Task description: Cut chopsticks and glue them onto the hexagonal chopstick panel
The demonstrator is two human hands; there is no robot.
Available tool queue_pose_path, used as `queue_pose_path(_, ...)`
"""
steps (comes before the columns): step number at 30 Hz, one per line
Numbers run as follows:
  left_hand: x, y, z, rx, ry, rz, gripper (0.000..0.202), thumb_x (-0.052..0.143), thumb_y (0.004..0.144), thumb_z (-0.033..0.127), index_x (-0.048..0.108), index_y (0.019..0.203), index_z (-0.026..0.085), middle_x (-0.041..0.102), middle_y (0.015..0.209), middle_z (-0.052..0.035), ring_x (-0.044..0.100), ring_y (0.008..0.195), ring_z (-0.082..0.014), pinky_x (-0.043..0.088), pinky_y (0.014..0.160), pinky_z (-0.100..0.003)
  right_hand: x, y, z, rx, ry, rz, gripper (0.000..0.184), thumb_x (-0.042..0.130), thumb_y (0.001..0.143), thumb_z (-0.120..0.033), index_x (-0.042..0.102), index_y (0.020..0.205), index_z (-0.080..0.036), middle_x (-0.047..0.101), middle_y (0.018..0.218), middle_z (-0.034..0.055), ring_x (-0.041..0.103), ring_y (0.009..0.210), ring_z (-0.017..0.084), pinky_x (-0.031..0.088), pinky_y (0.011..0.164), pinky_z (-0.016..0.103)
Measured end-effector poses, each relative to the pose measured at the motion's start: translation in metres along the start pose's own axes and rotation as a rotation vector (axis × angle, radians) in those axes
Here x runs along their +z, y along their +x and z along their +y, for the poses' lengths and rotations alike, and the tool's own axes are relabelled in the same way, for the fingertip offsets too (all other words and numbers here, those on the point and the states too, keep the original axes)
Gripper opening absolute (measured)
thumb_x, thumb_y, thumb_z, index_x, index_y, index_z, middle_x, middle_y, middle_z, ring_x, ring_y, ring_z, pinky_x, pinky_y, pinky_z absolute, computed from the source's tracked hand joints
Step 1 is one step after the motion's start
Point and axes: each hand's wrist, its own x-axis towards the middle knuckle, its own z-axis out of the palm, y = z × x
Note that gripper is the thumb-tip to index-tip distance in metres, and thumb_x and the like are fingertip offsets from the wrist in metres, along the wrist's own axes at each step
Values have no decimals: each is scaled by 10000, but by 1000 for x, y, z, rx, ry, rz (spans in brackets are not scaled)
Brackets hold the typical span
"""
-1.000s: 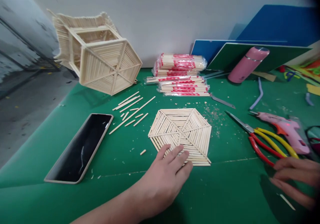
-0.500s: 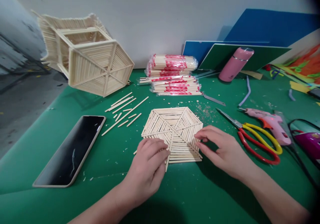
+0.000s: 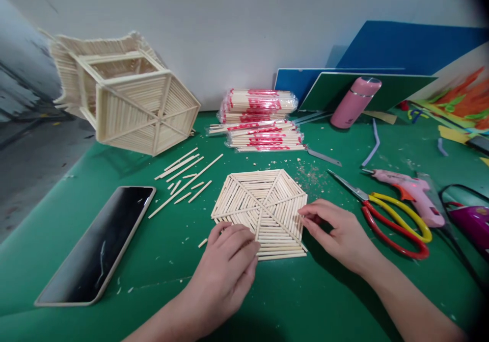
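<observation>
At one stick panel (image 3: 263,207), two hands (image 3: 231,260) (image 3: 336,235), exact contact unclear.

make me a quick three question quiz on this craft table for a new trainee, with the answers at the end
1. True or false: in this view, the left hand hides part of the flat wooden-stick panel.

2. Which of these lies nearest the right hand?
A) smartphone
B) scissors
C) pink bottle

3. Fill in the blank: the scissors have one red handle and one ____ handle.

Key: 1. True. 2. B. 3. Yellow.
</observation>
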Motion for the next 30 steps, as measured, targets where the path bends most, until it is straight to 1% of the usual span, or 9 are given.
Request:
queue_pose_path(4,0,-1,0,-1,-5,16,190,447,797,97,584,907,169,612,894,-47,529,871,-157,377,850,-360,-3,2,-2,-24,-6,-91,138,473,825,-209,570,923,-212,569,847,30,547,763,132,457,673,266)
queue_pose_path(7,-2,0,1,20,4,5,197,454,791,87,582,921,162,611,900,-56,527,879,-163,384,844,-366,-12,3,-3,-47,-17,-174,123,484,814,-206,586,881,-219,588,851,32,551,810,146,453,710,282)
queue_pose_path(9,-2,0,1,19,9,-14,200,458,789,89,579,932,158,610,909,-60,526,895,-165,385,853,-370,-18,3,-1,-41,-32,-241,122,509,801,-224,592,889,-226,591,879,34,551,847,155,448,747,296)
queue_pose_path(13,-3,-3,0,13,36,-36,201,457,788,100,580,936,157,615,929,-60,533,916,-169,378,878,-380,-25,2,3,14,-61,-376,245,588,750,-319,579,989,-266,571,1009,31,521,963,183,417,836,329)
queue_pose_path(15,-2,-4,0,30,61,-25,205,456,791,108,582,944,159,622,948,-63,537,930,-178,378,882,-388,-27,1,3,32,-62,-413,301,623,717,-335,567,1007,-276,555,1047,23,498,1003,191,399,862,333)
queue_pose_path(19,3,1,2,84,112,-54,226,450,805,132,583,986,158,621,1004,-72,526,977,-200,357,902,-415,-29,2,-1,54,-64,-432,287,655,687,-307,555,951,-255,550,1002,6,483,973,174,386,854,318)
queue_pose_path(24,16,24,11,186,144,-123,238,417,830,153,585,999,166,617,1039,-68,515,988,-214,357,889,-416,-30,2,-2,62,-59,-404,246,661,689,-279,536,895,-235,545,949,-12,477,918,150,384,807,286)
queue_pose_path(27,25,35,15,189,168,-177,244,396,838,170,593,981,170,616,1045,-65,519,977,-216,371,868,-413,-28,3,-1,45,-71,-391,245,672,680,-277,536,879,-233,552,910,-19,474,889,152,378,772,280)
queue_pose_path(30,33,35,13,198,187,-180,266,368,846,175,590,993,177,606,1061,-67,503,998,-221,358,869,-422,-27,4,-1,27,-84,-384,229,669,686,-288,536,862,-229,566,876,-23,475,859,156,366,755,286)
